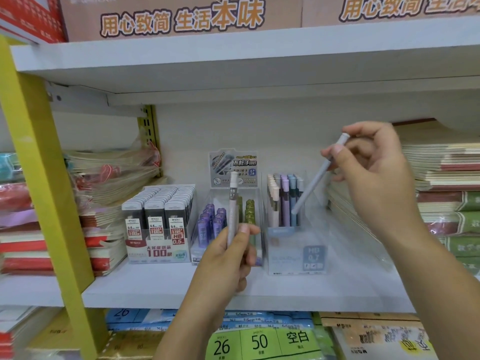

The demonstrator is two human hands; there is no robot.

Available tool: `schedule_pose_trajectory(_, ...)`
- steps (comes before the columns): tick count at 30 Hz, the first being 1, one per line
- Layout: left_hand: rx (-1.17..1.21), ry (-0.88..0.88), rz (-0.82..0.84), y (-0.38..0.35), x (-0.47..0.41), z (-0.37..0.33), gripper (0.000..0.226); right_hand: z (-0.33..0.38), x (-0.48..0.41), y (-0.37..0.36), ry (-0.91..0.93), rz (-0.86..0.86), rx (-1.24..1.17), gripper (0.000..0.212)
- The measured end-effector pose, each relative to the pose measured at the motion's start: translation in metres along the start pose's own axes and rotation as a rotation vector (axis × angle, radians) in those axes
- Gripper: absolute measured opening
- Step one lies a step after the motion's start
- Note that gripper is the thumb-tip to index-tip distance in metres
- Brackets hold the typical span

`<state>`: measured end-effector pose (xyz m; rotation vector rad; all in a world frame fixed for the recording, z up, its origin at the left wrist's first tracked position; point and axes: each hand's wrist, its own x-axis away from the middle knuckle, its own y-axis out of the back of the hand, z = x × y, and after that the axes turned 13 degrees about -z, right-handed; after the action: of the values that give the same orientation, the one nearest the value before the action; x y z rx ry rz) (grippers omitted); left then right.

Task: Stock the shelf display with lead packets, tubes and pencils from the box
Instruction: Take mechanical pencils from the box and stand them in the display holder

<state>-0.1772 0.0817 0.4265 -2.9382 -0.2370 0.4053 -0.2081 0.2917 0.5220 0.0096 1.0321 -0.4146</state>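
My left hand grips a pale grey lead tube upright, in front of the middle display. My right hand pinches a second grey tube, tilted, with its lower tip over the right clear display box marked HB 0.7. That box holds several pastel tubes standing at its back. The middle clear display holds purple and green lead tubes under a grey header card. On the left stands a display of black 0.5 lead packets.
The white shelf carries the three displays. Stacks of notebooks fill the right side and wrapped notebooks the left. A yellow upright stands at left. Paper packs lie on the shelf below.
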Motion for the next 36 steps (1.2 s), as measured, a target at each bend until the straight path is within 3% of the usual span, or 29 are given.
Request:
schedule_pose_trajectory(10, -0.040, 0.005, -0.007, -0.002, -0.001, 0.004, 0.026, -0.026, 0.008, -0.004, 0.115, 0.200, 0.479, 0.019)
schedule_pose_trajectory(22, -0.059, 0.011, -0.022, -0.005, -0.001, 0.005, 0.027, -0.033, 0.006, 0.000, 0.030, 0.210, 0.451, 0.022)
schedule_pose_trajectory(26, -0.058, 0.010, -0.016, -0.005, -0.001, 0.006, 0.027, -0.038, 0.010, -0.004, 0.062, 0.143, 0.480, 0.027)
schedule_pose_trajectory(36, -0.071, 0.014, 0.005, -0.004, -0.001, 0.006, 0.025, -0.043, 0.010, -0.003, 0.041, 0.166, 0.458, 0.020)
